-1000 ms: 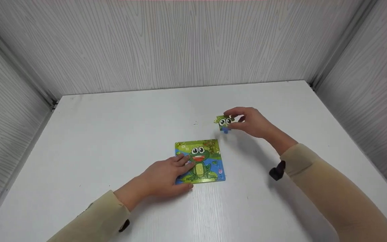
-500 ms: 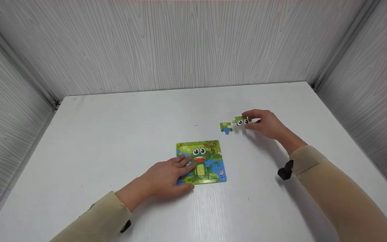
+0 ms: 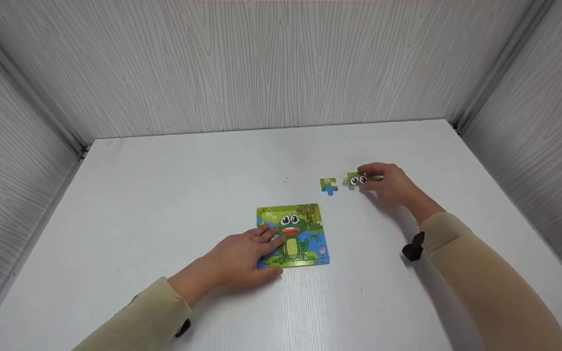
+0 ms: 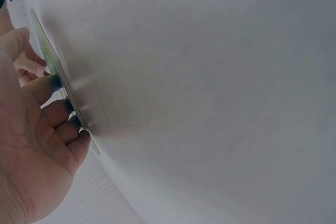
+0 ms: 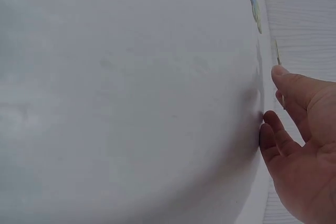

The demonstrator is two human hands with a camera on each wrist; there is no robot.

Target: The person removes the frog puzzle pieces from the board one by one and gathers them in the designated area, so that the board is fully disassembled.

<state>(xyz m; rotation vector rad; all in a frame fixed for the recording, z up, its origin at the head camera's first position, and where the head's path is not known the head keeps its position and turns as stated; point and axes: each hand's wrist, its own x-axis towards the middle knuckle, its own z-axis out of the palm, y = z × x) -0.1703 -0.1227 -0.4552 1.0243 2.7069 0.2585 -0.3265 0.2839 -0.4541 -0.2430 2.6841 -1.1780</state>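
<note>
While the left hand [image 3: 242, 254] rests on a frog jigsaw puzzle [image 3: 291, 247], the right hand [image 3: 392, 186] pinches an eyed piece [image 3: 357, 180]

As the frog jigsaw puzzle lies flat on the white table [image 3: 164, 185], the left hand's relaxed, spread fingers cover its left side, gripping nothing, thumb by the near edge. Between thumb and index finger, the right hand holds the eyed piece; whether it clears the white table is hard to judge. Just left of it lies a green-and-blue jigsaw piece [image 3: 329, 185], beyond the frog jigsaw puzzle.
</note>
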